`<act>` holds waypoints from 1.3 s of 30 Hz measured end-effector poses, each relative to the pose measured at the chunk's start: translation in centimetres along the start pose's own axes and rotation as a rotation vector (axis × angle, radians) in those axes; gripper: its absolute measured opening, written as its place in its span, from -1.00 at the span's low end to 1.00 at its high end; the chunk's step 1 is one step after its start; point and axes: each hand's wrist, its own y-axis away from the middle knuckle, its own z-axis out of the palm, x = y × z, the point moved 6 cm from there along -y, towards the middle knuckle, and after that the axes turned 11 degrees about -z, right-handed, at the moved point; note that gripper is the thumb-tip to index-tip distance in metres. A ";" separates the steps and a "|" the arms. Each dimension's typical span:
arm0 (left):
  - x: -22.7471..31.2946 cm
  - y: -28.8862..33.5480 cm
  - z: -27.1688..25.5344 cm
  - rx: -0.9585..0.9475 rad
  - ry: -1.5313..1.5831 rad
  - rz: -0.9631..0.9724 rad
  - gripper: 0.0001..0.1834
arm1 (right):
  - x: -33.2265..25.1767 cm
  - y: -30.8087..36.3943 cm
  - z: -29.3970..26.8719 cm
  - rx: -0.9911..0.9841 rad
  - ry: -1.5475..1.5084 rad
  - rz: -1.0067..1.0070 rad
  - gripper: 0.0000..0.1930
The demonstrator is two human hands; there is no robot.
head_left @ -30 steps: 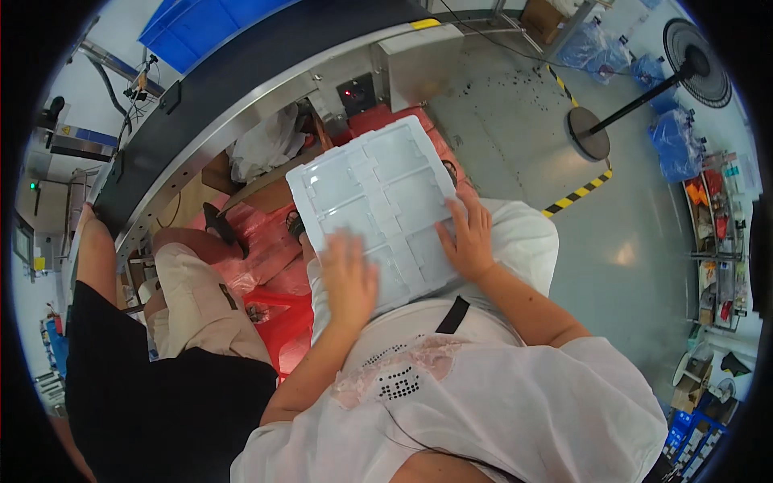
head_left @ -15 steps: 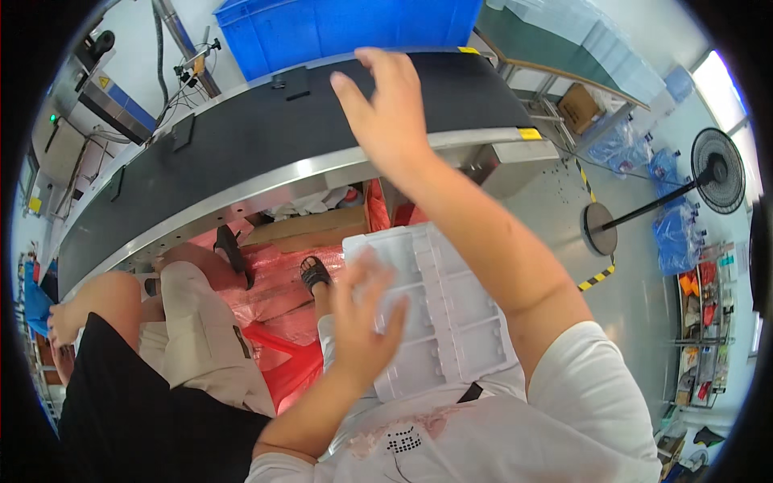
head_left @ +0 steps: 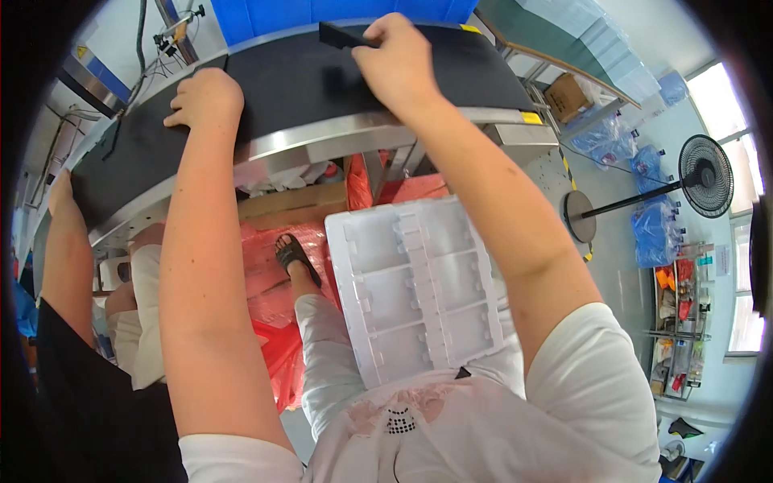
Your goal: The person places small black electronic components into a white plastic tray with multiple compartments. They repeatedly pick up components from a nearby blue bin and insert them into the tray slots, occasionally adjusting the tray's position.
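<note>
Pinching a black part (head_left: pixel 340 36) above the belt (head_left: pixel 282 88) with the right hand (head_left: pixel 398 66); curling fingers on the left hand (head_left: pixel 208 98), not showing whether gripping.

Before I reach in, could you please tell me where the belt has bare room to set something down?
The black belt looks bare between the left hand and the black piece in the right hand, and from that hand to the yellow marks. Farther left is crowded: another black piece, then a co-worker's hand.
</note>
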 end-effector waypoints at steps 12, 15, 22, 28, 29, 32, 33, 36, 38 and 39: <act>-3.0 20.2 -8.6 -0.189 1.111 0.594 -0.70 | 6.0 18.9 -10.7 -0.769 -0.354 0.524 -0.63; -1.6 25.1 -4.8 -0.486 1.011 0.805 -0.70 | 9.9 23.9 -9.9 -0.759 0.325 0.085 -0.56; -3.0 29.3 5.7 -0.307 0.522 0.860 -0.49 | 4.2 30.7 -8.8 -0.454 0.533 -0.067 -0.56; -4.2 27.5 9.3 -0.280 0.717 0.740 -0.56 | 4.3 31.3 -8.9 -0.504 0.518 -0.003 -0.55; -4.2 27.0 9.0 -0.258 0.755 0.728 -0.66 | 4.3 31.4 -8.8 -0.520 0.541 -0.007 -0.55; -3.6 27.1 6.9 -0.181 0.618 0.675 -0.57 | 4.1 31.3 -8.7 -0.539 0.564 -0.014 -0.55; -3.4 28.0 6.8 -0.205 0.517 0.658 -0.52 | 4.1 31.3 -8.7 -0.527 0.567 -0.023 -0.55; -3.8 30.6 6.6 -0.255 0.259 0.652 -0.36 | 4.0 31.3 -8.5 -0.505 0.562 -0.033 -0.55; -4.2 31.6 7.0 -0.267 0.162 0.713 -0.26 | 4.0 31.2 -8.4 -0.517 0.557 -0.018 -0.55; -3.8 31.3 6.7 -0.345 0.098 0.718 -0.26 | 4.1 31.3 -8.4 -0.518 0.560 -0.014 -0.55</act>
